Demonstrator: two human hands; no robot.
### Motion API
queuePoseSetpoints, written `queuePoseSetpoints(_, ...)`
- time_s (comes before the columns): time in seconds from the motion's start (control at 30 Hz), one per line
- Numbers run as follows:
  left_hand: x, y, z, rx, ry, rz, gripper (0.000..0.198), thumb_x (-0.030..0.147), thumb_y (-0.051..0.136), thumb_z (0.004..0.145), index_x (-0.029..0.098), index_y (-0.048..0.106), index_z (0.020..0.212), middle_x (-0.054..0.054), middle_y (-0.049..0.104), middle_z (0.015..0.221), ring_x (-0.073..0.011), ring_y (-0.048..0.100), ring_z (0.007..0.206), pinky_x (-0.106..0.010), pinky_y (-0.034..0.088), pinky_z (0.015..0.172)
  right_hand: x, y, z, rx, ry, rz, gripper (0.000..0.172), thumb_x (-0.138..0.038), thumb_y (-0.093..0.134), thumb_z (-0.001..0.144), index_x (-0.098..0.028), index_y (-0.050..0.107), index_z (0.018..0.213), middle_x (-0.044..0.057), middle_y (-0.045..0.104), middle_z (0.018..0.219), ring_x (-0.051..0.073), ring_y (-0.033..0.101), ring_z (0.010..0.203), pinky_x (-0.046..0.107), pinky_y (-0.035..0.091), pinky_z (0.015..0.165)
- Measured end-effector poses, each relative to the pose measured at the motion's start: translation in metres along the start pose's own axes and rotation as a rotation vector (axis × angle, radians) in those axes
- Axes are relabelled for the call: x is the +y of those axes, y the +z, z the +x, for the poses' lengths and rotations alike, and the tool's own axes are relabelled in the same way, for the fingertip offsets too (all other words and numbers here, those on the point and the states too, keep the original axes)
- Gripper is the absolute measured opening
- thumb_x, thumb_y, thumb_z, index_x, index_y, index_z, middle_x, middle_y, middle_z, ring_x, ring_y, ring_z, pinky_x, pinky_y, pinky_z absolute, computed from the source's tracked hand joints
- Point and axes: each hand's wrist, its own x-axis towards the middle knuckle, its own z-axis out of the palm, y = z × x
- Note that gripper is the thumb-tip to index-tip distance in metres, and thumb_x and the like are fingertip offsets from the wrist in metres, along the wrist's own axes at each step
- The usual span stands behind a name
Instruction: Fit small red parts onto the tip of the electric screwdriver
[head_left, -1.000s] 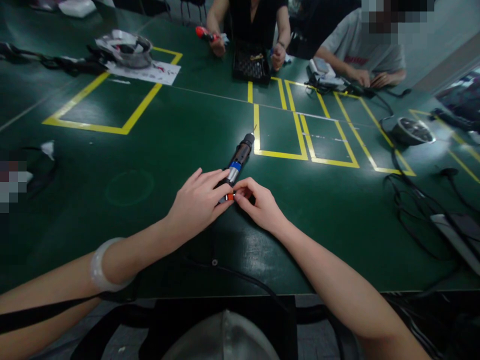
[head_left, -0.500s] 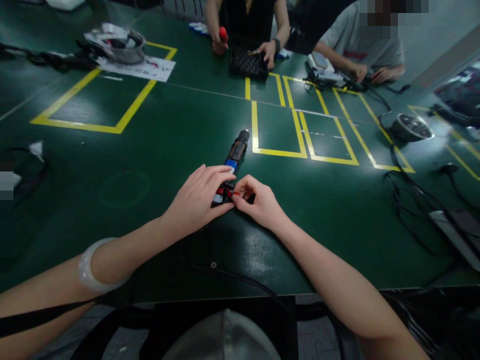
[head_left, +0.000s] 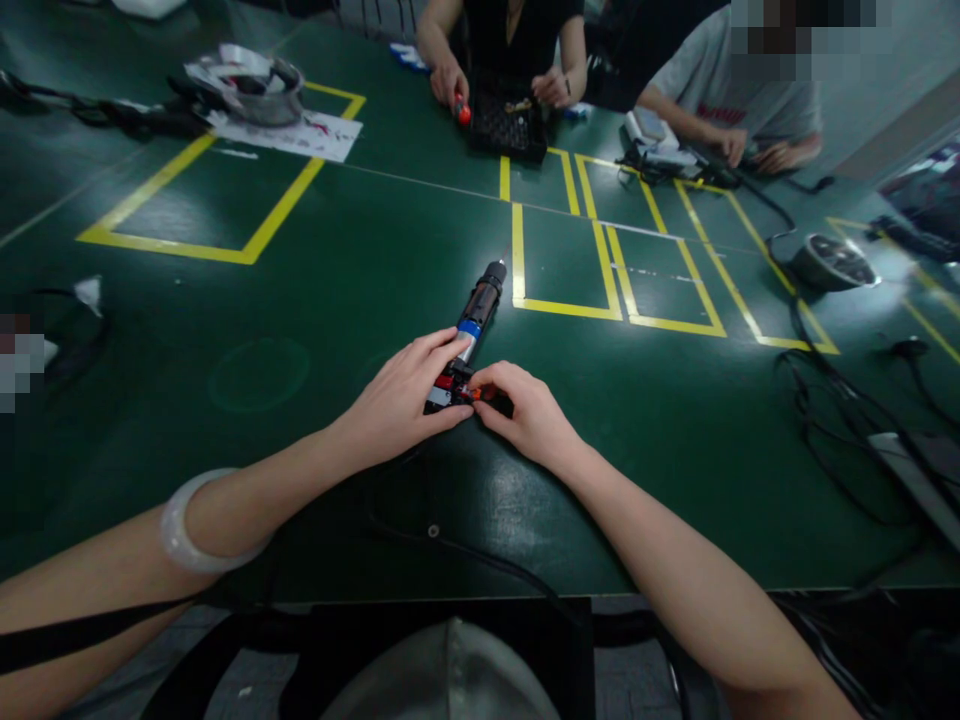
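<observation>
A slim electric screwdriver lies at a slant on the green table, its narrow tip pointing away from me. Its body looks opened, with a blue and silver section and red and black parts showing lower down. My left hand holds that lower part, fingers over the silver section and thumb along the near end. At its right side, my right hand pinches a small orange-red part between thumb and forefinger. Fingers hide much of this part and where it meets the body.
Yellow tape outlines mark the table. A metal bowl sits on paper at the far left, another bowl at right near cables. Across the table, one person works over a black tray; another handles cables.
My right fingertips have shifted slightly, and more of the orange-red part shows. Across the table, a person's hand with a red-handled tool has come down beside the black tray. The view has shifted slightly.
</observation>
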Motion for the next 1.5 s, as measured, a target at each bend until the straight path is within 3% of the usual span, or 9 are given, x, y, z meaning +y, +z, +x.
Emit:
queuePoseSetpoints(0.43, 0.001, 0.0, -0.001, -0.024, -0.02, -0.021, 0.073, 0.049, 0.055, 0.096, 0.016, 0.038, 0.158, -0.016, 0.031, 0.165, -0.0348, 0.035, 0.151, -0.053, 0.032, 0.123, 0.001, 0.0, 0.0, 0.002, -0.015, -0.069, 0.015, -0.014, 0.058, 0.092, -0.021, 0.063, 0.105, 0.005, 0.068, 0.099, 0.02, 0.061, 0.091, 0.035, 0.047, 0.086)
queuePoseSetpoints(0.63, 0.0, 0.001, -0.001, -0.027, -0.027, -0.011, 0.073, 0.052, 0.054, 0.096, 0.018, 0.038, 0.158, -0.014, 0.029, 0.166, -0.0345, 0.035, 0.151, -0.053, 0.033, 0.123, 0.002, 0.001, 0.001, 0.049, -0.037, -0.003, 0.012, -0.016, 0.056, 0.096, -0.021, 0.065, 0.103, 0.007, 0.062, 0.106, 0.02, 0.061, 0.102, 0.033, 0.048, 0.091)
queuePoseSetpoints(0.77, 0.003, 0.0, -0.001, -0.034, -0.028, -0.026, 0.072, 0.051, 0.054, 0.096, 0.018, 0.039, 0.158, -0.015, 0.029, 0.166, -0.035, 0.035, 0.151, -0.054, 0.033, 0.122, 0.001, 0.004, 0.002, 0.047, -0.01, -0.012, 0.009, -0.016, 0.056, 0.095, -0.022, 0.063, 0.098, 0.003, 0.06, 0.092, 0.017, 0.059, 0.087, 0.03, 0.047, 0.08)
queuePoseSetpoints(1.0, 0.003, 0.001, 0.0, -0.016, -0.018, -0.017, 0.065, 0.047, 0.055, 0.095, 0.02, 0.045, 0.153, -0.015, 0.032, 0.164, -0.0349, 0.037, 0.149, -0.054, 0.036, 0.121, -0.001, 0.01, 0.005, 0.043, 0.024, 0.056, 0.014, -0.012, 0.054, 0.09, -0.022, 0.057, 0.099, 0.001, 0.063, 0.089, 0.015, 0.061, 0.083, 0.028, 0.048, 0.081)
queuePoseSetpoints(1.23, 0.003, 0.0, 0.005, 0.032, 0.016, 0.036, 0.042, 0.048, 0.062, 0.091, 0.02, 0.064, 0.122, -0.015, 0.041, 0.152, -0.0364, 0.051, 0.135, -0.055, 0.046, 0.111, 0.001, 0.009, 0.003, 0.038, -0.026, 0.073, 0.025, -0.01, 0.048, 0.086, -0.021, 0.054, 0.108, 0.003, 0.063, 0.092, 0.016, 0.063, 0.084, 0.03, 0.051, 0.081)
queuePoseSetpoints(1.5, -0.006, -0.004, 0.013, 0.067, 0.021, 0.087, 0.037, 0.049, 0.063, 0.088, 0.021, 0.069, 0.111, -0.014, 0.045, 0.144, -0.0327, 0.059, 0.117, -0.052, 0.054, 0.099, -0.001, 0.009, 0.003, 0.014, -0.034, 0.08, 0.034, -0.008, 0.046, 0.087, -0.021, 0.054, 0.117, 0.006, 0.067, 0.104, 0.018, 0.065, 0.093, 0.034, 0.052, 0.089)
